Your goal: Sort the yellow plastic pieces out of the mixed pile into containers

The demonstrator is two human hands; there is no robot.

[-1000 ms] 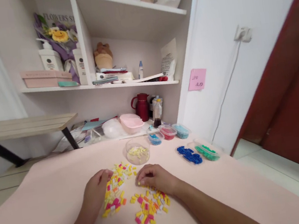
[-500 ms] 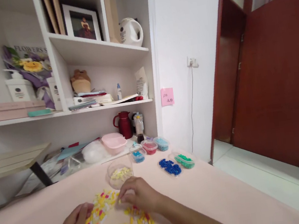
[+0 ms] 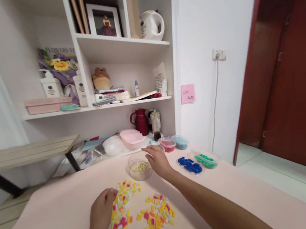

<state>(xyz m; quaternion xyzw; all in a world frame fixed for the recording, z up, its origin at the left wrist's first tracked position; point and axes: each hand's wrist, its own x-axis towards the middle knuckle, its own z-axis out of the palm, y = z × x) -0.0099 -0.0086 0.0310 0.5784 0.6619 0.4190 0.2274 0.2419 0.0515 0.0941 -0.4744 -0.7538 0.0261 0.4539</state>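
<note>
Hovering right hand [image 3: 158,162], two mixed piles [image 3: 123,221] [image 3: 153,221], one round tub [image 3: 141,176]

Bright, soft shadows, stretched edges

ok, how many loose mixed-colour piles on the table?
2. The left pile is beside the left hand, which may cover some of its edge; the right pile lies right of it, across a narrow gap.
</note>
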